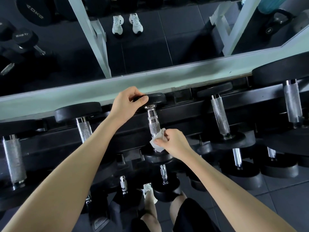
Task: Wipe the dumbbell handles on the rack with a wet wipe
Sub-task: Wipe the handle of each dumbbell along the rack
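With curled left hand (128,102), grips a far black rubber dumbbell head (156,97) on the black steel rack (184,107); pinches crumpled white wet wipe (158,139) against the near end of its knurled chrome handle (153,122) with right hand (174,141); mid-wipe, likely calls for sliding upward next

The wet wipe (158,142) pinched in the right hand's (173,143) fingers is white. The dumbbell handle (152,121) just beyond those fingers is shiny silver chrome with a fine cross-hatched knurl. The dumbbell head (157,97) under the left hand's (127,102) fingertips is matte black, like the rack (184,107). The floor tiles (275,196) are dark grey.
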